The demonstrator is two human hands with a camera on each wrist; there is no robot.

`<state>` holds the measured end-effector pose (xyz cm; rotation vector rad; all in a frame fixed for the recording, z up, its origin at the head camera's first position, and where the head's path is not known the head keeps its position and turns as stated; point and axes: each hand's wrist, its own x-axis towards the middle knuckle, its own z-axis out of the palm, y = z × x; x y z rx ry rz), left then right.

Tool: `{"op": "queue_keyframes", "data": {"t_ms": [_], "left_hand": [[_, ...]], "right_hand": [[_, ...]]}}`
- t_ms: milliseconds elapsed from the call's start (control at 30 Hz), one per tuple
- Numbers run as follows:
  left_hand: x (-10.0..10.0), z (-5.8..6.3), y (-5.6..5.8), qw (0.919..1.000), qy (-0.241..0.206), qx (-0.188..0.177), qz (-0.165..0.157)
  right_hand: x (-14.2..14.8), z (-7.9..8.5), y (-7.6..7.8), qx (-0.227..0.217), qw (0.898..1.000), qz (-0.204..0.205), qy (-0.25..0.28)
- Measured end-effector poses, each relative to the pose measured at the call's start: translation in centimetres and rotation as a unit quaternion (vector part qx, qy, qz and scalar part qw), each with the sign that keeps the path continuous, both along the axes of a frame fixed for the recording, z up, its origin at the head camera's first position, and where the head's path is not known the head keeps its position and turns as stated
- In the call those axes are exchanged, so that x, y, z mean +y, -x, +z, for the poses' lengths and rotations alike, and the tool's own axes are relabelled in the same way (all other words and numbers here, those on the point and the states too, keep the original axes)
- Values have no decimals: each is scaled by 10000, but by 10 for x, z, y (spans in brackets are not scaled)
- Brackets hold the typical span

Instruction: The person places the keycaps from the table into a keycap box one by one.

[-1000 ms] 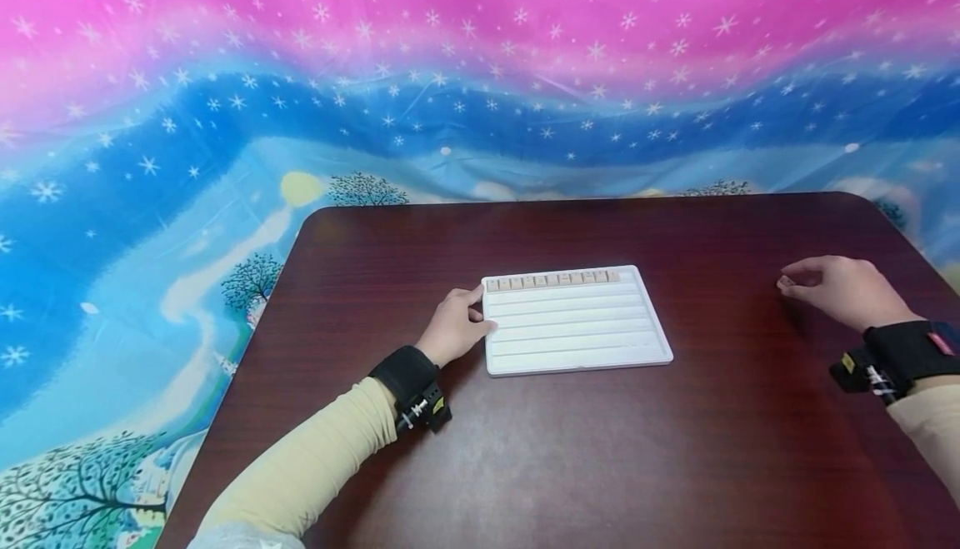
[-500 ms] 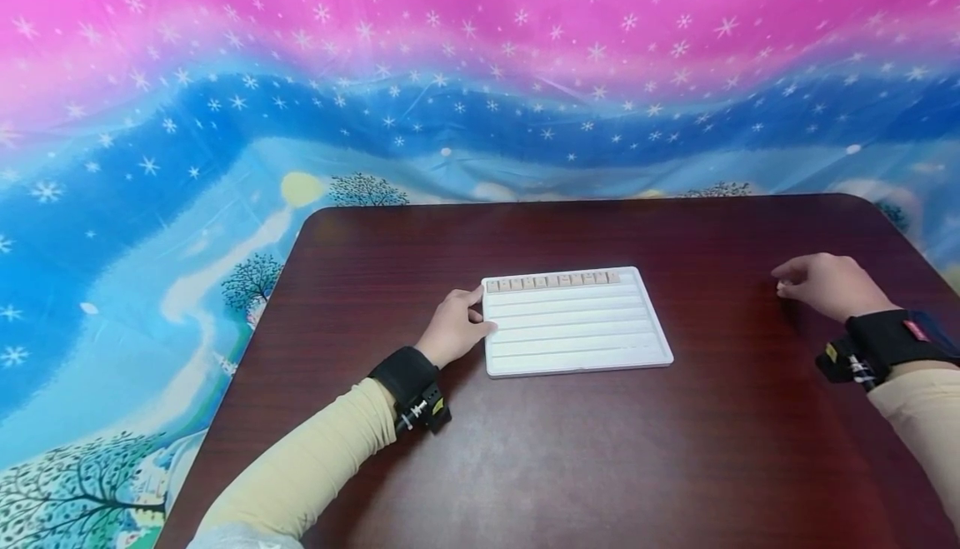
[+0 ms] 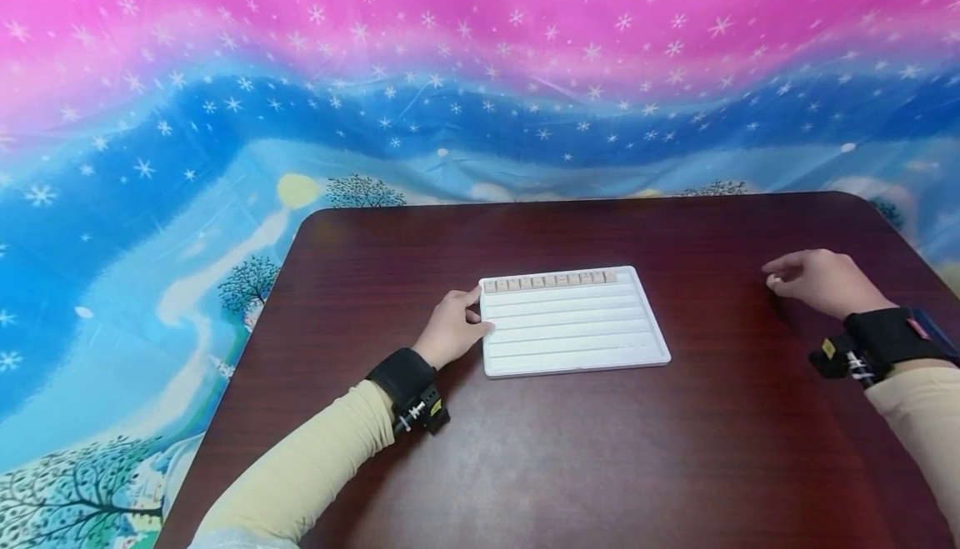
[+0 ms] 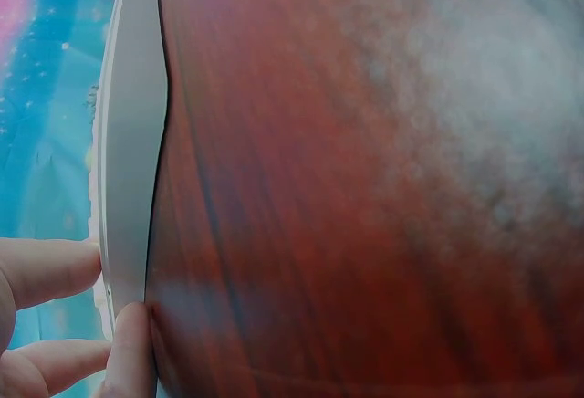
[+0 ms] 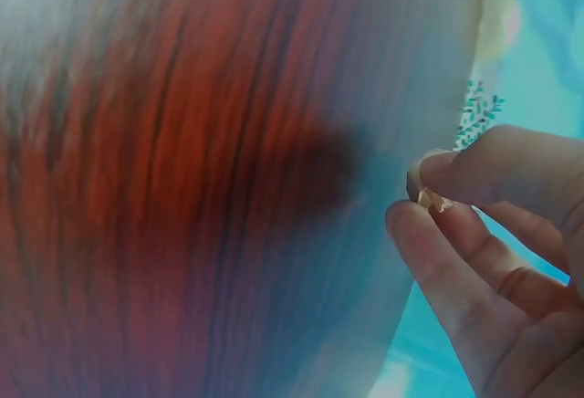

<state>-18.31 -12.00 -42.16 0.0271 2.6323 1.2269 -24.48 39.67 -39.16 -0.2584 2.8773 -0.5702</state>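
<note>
A white ridged tray (image 3: 577, 328) lies on the dark wood table. Several small beige keycaps (image 3: 551, 281) stand side by side in its far row. At the tray's left edge my left hand (image 3: 452, 326) holds it, thumb and fingers against the rim. The left wrist view shows these fingertips (image 4: 132, 348) touching the tray's pale side (image 4: 132, 142). Well right of the tray, my right hand (image 3: 828, 282) is above the table. Between thumb and fingertips it pinches a small beige piece (image 5: 422, 185), which looks like a keycap and is mostly covered by the fingers.
The brown table (image 3: 637, 457) has rounded far corners. Behind it hangs a pink and blue cloth (image 3: 480, 99) printed with snowflakes and trees. Each wrist wears a black strap with a small camera, the left camera (image 3: 433, 411) low beside the tray's near-left corner.
My right hand has come leftward and slightly farther from me, with the small piece pinched in it. The left hand keeps its hold on the tray; the whole head view shifts slightly.
</note>
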Motion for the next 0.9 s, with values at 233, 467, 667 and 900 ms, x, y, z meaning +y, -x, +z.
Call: {"op": "queue_keyframes", "data": {"t_ms": [233, 467, 667, 900], "left_hand": [[0, -1, 0, 10000, 37, -12, 21], [-1, -1, 0, 10000, 48, -42, 16], [0, -1, 0, 10000, 39, 20, -40], [0, -1, 1, 10000, 30, 26, -34]], "right_hand": [[0, -2, -3, -179, 9988, -74, 452], [-10, -2, -3, -193, 9956, -139, 912], [-20, 1, -2, -301, 9921, -161, 1205], [-33, 3, 2, -346, 9885, -177, 1461]]}}
